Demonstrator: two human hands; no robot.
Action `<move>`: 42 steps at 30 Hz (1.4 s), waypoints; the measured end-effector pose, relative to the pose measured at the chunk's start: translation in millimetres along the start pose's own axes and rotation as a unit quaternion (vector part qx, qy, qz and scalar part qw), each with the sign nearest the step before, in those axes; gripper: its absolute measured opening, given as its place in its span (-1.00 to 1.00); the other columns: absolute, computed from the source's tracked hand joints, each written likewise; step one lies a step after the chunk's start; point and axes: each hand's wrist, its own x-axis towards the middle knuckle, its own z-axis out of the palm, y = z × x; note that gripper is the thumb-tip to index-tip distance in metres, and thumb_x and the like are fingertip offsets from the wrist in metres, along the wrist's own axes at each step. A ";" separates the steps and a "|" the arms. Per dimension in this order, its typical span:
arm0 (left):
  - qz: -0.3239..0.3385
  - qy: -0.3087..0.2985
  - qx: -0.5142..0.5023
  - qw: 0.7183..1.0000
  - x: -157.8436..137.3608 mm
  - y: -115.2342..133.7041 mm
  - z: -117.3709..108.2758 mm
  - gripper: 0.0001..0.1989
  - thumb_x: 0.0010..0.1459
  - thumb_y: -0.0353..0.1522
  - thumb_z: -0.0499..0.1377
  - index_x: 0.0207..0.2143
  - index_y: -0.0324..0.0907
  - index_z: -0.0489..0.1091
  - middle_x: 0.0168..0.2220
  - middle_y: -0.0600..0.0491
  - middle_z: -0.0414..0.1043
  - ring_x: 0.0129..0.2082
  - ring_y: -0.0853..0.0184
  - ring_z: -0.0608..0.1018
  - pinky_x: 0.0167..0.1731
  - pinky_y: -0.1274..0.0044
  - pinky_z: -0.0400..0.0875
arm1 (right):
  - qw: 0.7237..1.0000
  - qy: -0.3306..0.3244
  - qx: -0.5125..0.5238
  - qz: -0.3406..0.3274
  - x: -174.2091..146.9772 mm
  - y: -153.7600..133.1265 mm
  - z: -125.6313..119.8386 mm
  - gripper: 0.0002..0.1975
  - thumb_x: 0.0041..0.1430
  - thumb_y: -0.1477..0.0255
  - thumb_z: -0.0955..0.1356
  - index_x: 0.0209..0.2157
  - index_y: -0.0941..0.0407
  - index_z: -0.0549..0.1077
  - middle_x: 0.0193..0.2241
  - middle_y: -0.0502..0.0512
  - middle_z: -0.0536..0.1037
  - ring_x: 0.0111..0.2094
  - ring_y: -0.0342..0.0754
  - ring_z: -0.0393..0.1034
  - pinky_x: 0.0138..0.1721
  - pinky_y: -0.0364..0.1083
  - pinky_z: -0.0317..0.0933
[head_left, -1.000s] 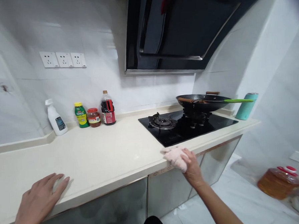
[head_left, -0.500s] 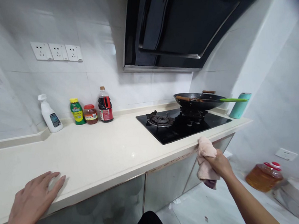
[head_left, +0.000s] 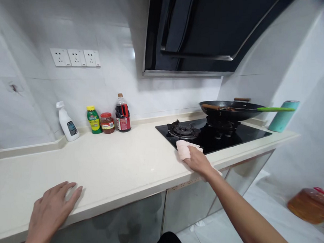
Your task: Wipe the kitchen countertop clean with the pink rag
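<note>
A pale pink cloth [head_left: 183,149] is gripped in my right hand [head_left: 199,162], lying over the front left corner of the black gas stove [head_left: 214,142]. Part of the cloth hangs behind my wrist at the counter's front edge. My left hand [head_left: 54,206] rests on the cream countertop [head_left: 118,163] near its front edge, fingers stretched and holding nothing. Just behind the cloth is the left burner [head_left: 183,130]. On the right burner sits a black wok [head_left: 234,109] with wooden handles and a green-handled utensil [head_left: 275,109] across its rim.
Along the wall stand a white spray bottle [head_left: 67,123], a green bottle [head_left: 94,120], a red-lidded jar [head_left: 107,123] and a dark sauce bottle [head_left: 123,114]. A teal cylinder [head_left: 283,118] is right of the stove. The range hood [head_left: 200,28] hangs above; an oil jug [head_left: 309,204] sits below.
My right hand has brought the cloth from in front of the counter edge up and left onto the stove's front left corner. My left hand stays on the counter; the view has shifted slightly.
</note>
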 end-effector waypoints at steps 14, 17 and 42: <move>-0.031 0.015 -0.040 0.999 -9.7 10.0 -4.7 -0.41 0.25 0.02 -0.06 0.07 -0.09 0.50 0.19 -0.07 0.47 0.25 0.04 0.41 0.19 0.21 0.28 | 0.979 -0.129 0.050 -0.150 6.8 -194.3 36.8 -0.48 0.18 0.34 0.36 0.14 0.26 0.34 0.09 0.39 0.45 0.10 0.19 0.32 0.11 0.07 0.15; -0.036 0.028 -0.090 0.995 -7.9 3.9 -3.5 -0.39 0.24 0.05 -0.09 0.08 -0.06 0.49 0.19 -0.02 0.48 0.25 0.05 0.41 0.21 0.19 0.28 | 0.948 -0.155 0.076 -0.267 -32.4 -274.2 43.6 -0.53 0.11 0.27 0.43 0.02 0.17 0.41 -0.01 0.23 0.52 -0.02 0.10 0.39 -0.01 -0.02 0.24; -0.038 -0.008 -0.116 0.992 -4.4 -7.6 -17.4 -0.42 0.22 0.06 -0.05 -0.08 -0.06 0.59 0.07 0.01 0.59 0.14 0.01 0.50 0.15 0.26 0.35 | 0.966 0.169 0.112 -0.163 -110.7 15.0 64.2 -0.75 0.32 0.48 0.21 -0.01 0.00 0.34 0.17 0.22 0.41 0.31 0.05 0.17 0.34 0.24 0.00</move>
